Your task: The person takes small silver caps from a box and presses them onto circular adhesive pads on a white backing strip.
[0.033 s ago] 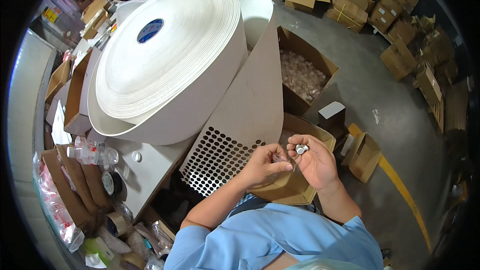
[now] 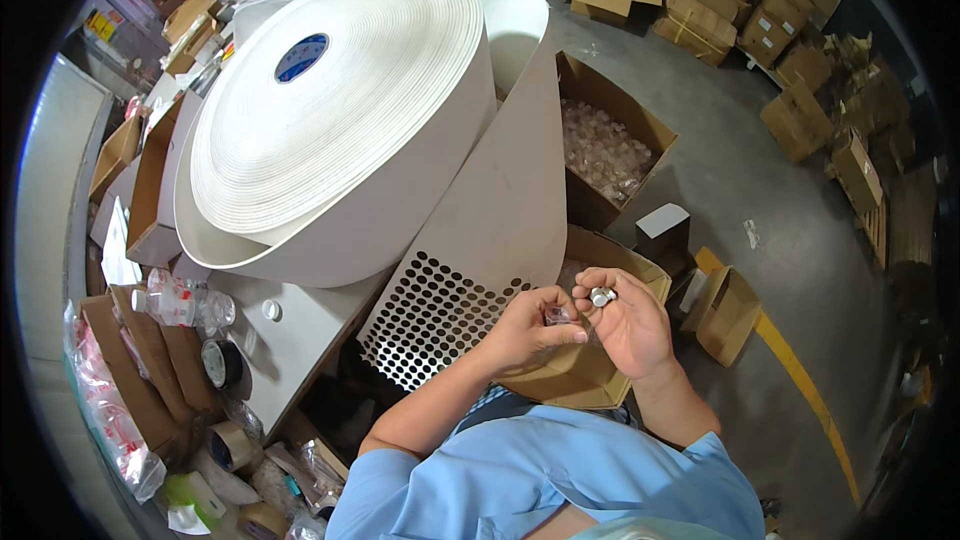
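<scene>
My left hand is closed, pinching a small clear plastic piece between thumb and fingers. Just to its right, my right hand is turned palm up with its fingers curled around a few small silvery round pieces. The two hands are close together over an open cardboard box, whose inside they partly cover. To the left of them hangs a white strip, its lower part punched with rows of round holes. That strip comes off a big white roll lying on its side.
The roll rests on a grey table with a clear bottle, a white cap and a black tape roll. Beyond my hands stands a box of small clear pieces. A small open carton lies at the right.
The clear plastic piece in my left hand is turned slightly. Both hands stay in nearly the same place.
</scene>
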The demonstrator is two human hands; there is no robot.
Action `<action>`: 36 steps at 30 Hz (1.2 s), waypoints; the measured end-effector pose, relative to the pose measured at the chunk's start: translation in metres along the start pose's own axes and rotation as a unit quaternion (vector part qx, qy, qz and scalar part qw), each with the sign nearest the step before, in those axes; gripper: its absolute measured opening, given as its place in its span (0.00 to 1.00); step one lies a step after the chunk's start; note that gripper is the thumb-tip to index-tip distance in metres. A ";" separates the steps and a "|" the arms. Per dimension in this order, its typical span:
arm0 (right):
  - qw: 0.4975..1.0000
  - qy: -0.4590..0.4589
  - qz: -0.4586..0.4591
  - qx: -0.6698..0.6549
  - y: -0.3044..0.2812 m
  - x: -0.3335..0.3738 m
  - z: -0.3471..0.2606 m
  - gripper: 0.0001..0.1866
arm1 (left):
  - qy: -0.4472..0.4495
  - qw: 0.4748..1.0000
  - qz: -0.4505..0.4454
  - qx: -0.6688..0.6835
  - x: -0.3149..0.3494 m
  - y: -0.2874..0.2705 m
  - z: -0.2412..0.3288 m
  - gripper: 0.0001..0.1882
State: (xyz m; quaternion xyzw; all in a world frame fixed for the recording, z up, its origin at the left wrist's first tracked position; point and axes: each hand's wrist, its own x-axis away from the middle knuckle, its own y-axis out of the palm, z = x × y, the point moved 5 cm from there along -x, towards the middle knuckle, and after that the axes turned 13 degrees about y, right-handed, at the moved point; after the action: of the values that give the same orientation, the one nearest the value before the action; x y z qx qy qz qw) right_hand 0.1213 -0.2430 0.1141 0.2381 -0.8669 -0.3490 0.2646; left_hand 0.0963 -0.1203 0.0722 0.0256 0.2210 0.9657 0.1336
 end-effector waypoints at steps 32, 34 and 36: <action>0.695 -0.223 -0.030 0.683 0.026 0.025 -0.011 0.12 | -0.036 0.981 -0.187 0.023 0.004 0.008 0.001 0.20; 0.663 -0.245 -0.024 0.707 0.031 0.025 -0.008 0.15 | -0.004 0.976 -0.210 -0.052 0.004 0.010 0.000 0.21; 0.656 -0.247 -0.031 0.712 0.033 0.024 -0.007 0.13 | 0.014 0.960 -0.250 -0.127 0.003 0.011 0.003 0.21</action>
State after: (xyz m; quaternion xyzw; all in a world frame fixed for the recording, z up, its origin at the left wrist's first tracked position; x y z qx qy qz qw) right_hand 0.1004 -0.2395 0.1502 0.2852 -0.8756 0.3213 -0.2208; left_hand 0.0911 -0.1277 0.0797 -0.0614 0.0974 0.9221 0.3695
